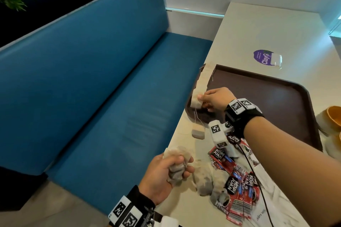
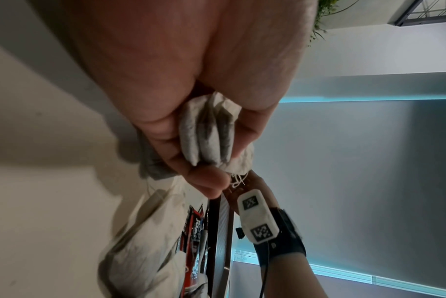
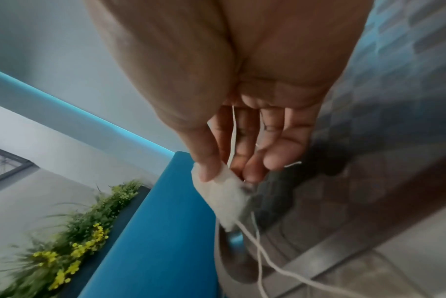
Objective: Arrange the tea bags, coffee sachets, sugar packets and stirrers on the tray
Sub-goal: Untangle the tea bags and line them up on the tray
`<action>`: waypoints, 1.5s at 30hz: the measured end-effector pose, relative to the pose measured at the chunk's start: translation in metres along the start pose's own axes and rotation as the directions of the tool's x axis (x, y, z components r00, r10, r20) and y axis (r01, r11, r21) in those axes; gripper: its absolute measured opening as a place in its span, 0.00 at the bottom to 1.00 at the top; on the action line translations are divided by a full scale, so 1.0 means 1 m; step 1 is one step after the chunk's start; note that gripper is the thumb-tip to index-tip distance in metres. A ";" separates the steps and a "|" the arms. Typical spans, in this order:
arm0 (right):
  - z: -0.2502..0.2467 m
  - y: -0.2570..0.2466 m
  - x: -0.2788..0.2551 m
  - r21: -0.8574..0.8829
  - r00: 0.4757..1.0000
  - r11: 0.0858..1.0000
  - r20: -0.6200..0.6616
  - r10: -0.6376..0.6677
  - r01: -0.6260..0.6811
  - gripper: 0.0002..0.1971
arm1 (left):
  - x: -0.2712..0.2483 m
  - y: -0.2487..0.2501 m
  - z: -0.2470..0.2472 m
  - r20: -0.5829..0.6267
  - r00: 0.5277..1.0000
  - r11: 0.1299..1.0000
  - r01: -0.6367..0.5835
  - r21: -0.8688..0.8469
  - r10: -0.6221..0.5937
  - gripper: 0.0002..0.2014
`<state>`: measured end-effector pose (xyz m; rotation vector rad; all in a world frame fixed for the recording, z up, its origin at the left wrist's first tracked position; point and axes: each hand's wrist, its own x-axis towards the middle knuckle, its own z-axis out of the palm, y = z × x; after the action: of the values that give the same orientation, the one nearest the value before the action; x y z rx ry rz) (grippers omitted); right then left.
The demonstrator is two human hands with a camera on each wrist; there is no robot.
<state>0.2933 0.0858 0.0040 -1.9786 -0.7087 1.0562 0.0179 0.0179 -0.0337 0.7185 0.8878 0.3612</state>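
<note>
The brown tray (image 1: 276, 97) lies at centre right of the head view, its left rim near the pale worktop (image 1: 267, 29) edge above the blue bench seat (image 1: 92, 97); most of its floor is bare. The right hand (image 1: 215, 98) is over the tray's lower-left corner, thumb and fingers (image 3: 206, 161) pinching a tea bag (image 1: 196, 101). The left hand (image 1: 162, 173), lower centre at the worktop edge, grips a bunch of tea bags (image 2: 206, 131). Coffee sachets (image 1: 238, 184) lie scattered at lower right.
</note>
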 end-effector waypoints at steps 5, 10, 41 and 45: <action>0.006 0.002 0.017 -0.060 0.993 0.996 -0.109 0.053 -0.060 0.13 | 0.000 -0.003 0.001 0.006 0.999 0.998 -0.035 -0.055 0.035 0.11; 0.005 -0.003 0.022 0.010 0.986 0.994 -0.131 0.105 -0.105 0.14 | 0.004 -0.006 -0.001 0.043 0.996 0.993 -0.071 -0.096 0.075 0.13; 0.011 -0.006 0.009 -0.123 0.993 0.987 -0.060 0.098 -0.105 0.08 | 0.007 -0.008 -0.003 0.058 0.993 0.991 -0.096 -0.093 0.101 0.13; -0.008 -0.001 -0.003 -0.094 0.994 0.993 -0.087 0.059 -0.067 0.08 | 0.006 -0.006 -0.002 0.036 0.994 0.990 -0.095 -0.102 0.099 0.15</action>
<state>0.2983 0.0810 0.0094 -2.1276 -0.6672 0.9855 0.0192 0.0178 -0.0423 0.6758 0.7917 0.4728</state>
